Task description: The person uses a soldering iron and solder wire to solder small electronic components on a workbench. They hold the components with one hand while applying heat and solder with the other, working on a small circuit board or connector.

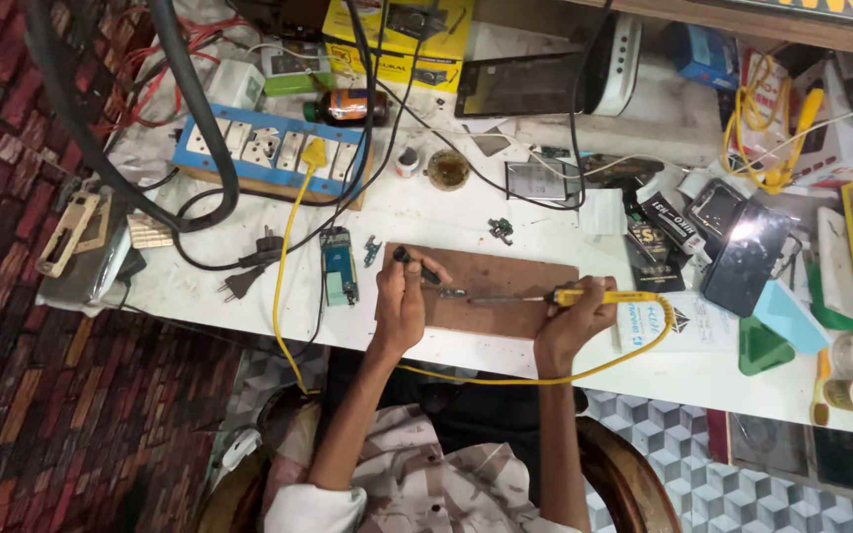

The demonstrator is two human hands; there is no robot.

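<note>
Head view looks down on a white workbench (466, 222) with a brown wooden board (505, 286) lying near its front edge; everything else is placed from that board. The left hand (402, 301) rests at the board's left end, fingers curled shut around a dark tweezer-like tool (425, 268) whose tip points toward a small part (452, 292) lying on the board. The right hand (573, 321) sits at the board's right end, closed around the yellow handle of a soldering iron (545, 296); the iron's thin metal shaft lies across the board with its tip just beside the small part. A yellow cord (644, 345) loops from the handle around the right wrist and runs along the bench front, below the board. Just left of the board lies a blue circuit board (339, 265). Behind the board to the left sits a blue power strip (267, 150) with a yellow plug in it. Right of the board, well apart, a black phone (745, 259) lies face up, catching glare. Directly behind the board stands a small round tin (447, 170).
</note>
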